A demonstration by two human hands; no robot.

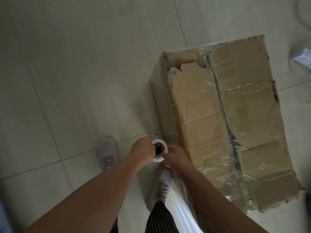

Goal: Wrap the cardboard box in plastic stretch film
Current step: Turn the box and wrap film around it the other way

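Some film's on ur cardboard box (227, 115), 3 o'clock from ur hands: top n left side look glossy, ends unclear. Ur left hand (143, 149) fingers curl on film roll (159, 152) rim; right hand (175, 159) grips its side. Prob more passes left.

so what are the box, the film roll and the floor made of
Box: matte brown cardboard, torn ragged at the edges, under glossy, wrinkled clear film. Roll: thin plastic film, milky white where wound, see-through where it trails; the dark core's material is unclear. Floor: pale tiles with grout lines and a faint sheen, probably ceramic.
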